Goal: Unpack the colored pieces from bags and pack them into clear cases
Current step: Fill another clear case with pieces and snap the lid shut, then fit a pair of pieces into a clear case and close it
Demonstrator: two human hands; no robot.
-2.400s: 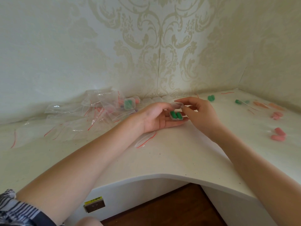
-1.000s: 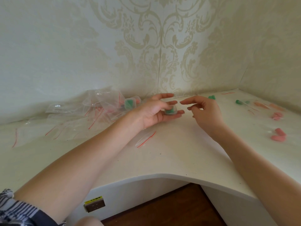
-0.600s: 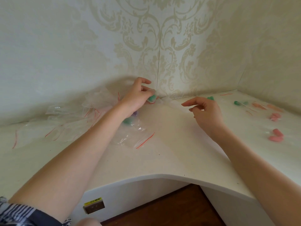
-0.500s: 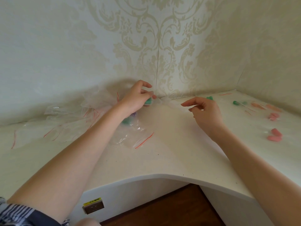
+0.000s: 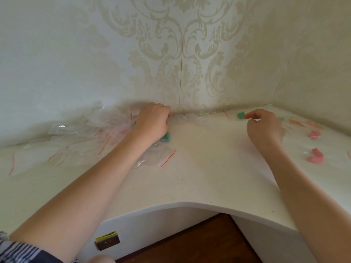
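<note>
Reaching left hand [image 5: 152,122] into wall corner, fingers curled, grip hidden; small clear plastic cases [image 5: 182,117] at fingertips. Right hand [image 5: 265,126] loosely curled beside green foam piece [image 5: 240,115]. Bare white tabletop [image 5: 209,158] between my arms.

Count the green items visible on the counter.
3 clear: one green cluster at the right hand's fingertips, one green lump at the left hand's base, and a faint green bit beyond the right hand. The left hand and bags may hide more.
</note>
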